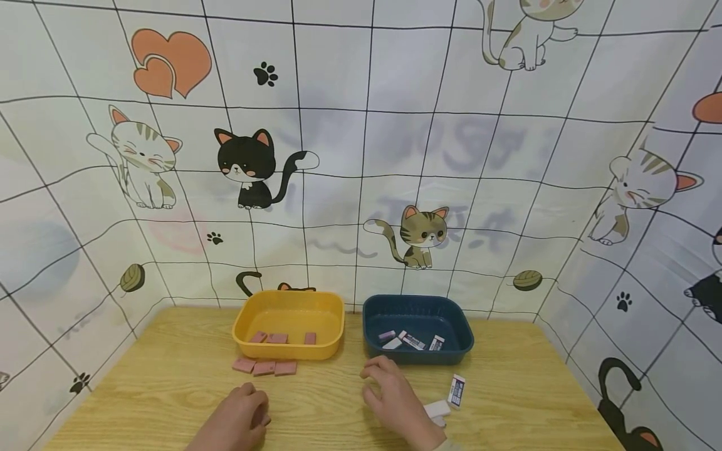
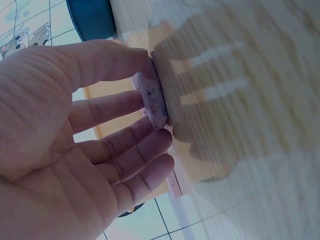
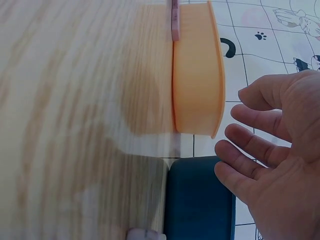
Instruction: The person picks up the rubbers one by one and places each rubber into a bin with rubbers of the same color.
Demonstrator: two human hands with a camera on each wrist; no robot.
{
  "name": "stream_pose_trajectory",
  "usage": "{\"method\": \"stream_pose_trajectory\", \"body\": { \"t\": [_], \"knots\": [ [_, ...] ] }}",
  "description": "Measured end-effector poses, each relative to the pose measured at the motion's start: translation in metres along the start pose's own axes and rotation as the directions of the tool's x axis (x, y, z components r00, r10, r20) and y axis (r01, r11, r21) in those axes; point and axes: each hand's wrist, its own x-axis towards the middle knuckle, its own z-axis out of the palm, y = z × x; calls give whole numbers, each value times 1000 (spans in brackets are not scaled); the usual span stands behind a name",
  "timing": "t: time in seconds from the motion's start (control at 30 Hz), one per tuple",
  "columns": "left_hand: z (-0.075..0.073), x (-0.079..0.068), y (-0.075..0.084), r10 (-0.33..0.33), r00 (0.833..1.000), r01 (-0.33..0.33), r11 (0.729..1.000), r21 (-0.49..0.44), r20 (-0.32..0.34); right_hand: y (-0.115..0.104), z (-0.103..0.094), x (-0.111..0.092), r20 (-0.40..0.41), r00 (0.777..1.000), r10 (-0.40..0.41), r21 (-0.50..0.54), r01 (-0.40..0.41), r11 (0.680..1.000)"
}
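Note:
My left hand (image 1: 239,413) is low over the front of the table, and in the left wrist view its thumb and fingers pinch a worn pink eraser (image 2: 154,97) close to the wood. In the head view that eraser is mostly hidden by the hand. Several pink erasers (image 1: 264,368) lie in a row beyond it, before the yellow basket (image 1: 287,352). Nothing is in my right hand (image 1: 392,401), held with relaxed fingers in front of the dark blue basket (image 1: 417,357). Beside its wrist lie white erasers (image 1: 437,409) and an eraser in a printed sleeve (image 1: 457,391).
Inside the yellow basket are several pink erasers (image 1: 277,339). The blue basket contains several white and sleeved erasers (image 1: 412,340). Both baskets stand at the back of the wooden table (image 1: 338,401), against a cat-print cloth (image 1: 333,188) that also rises at the sides.

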Motion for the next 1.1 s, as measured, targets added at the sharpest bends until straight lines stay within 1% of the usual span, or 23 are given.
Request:
{"method": "stream_pose_trajectory", "body": {
  "t": [0.2, 0.33, 0.4, 0.5, 0.6, 0.67, 0.73, 0.8, 0.83, 0.93, 1.03, 1.1],
  "knots": [
    [0, 0, 0, 24, 1000, -24, 1000, 2, -17, -1, 2, -1, 7, 1000, -2, -14, 2, 1000],
    [0, 2, 1, 11, 1000, -10, 1000, 14, -24, -2, 3, -1, 1, 1000, -27, -19, 27, 999],
    [0, 4, 3, 1, 999, 0, 1000, 31, -43, -2, 3, -1, 0, 999, -43, -22, 43, 999],
    [0, 7, 7, 18, 995, -10, 997, 77, -102, -3, 3, -1, 10, 999, -42, -28, 42, 999],
    [-2, 11, 12, 69, 980, -49, 993, 110, -184, -3, 4, -1, 22, 999, -32, -30, 32, 999],
    [-3, 14, 15, 111, 964, -85, 990, 116, -243, -4, 4, -1, 27, 999, -34, -31, 35, 999],
    [-5, 18, 18, 131, 951, -103, 988, 112, -281, -5, 4, -1, 27, 999, -38, -29, 38, 999],
    [-8, 22, 21, 140, 942, -107, 987, 124, -304, -6, 4, -1, 28, 999, -40, -31, 41, 999],
    [-9, 24, 22, 158, 935, -121, 983, 135, -318, -6, 4, -1, 29, 999, -41, -29, 42, 999],
    [-15, 30, 24, 191, 924, -134, 973, 185, -332, -7, 4, -1, 34, 999, -36, -28, 37, 999],
    [-19, 36, 24, 243, 904, -168, 959, 230, -353, -9, 3, 0, 50, 998, -26, -21, 27, 999],
    [-23, 41, 26, 247, 903, -169, 956, 238, -352, -10, 3, 1, 63, 998, -18, -15, 19, 1000]
  ]
}}
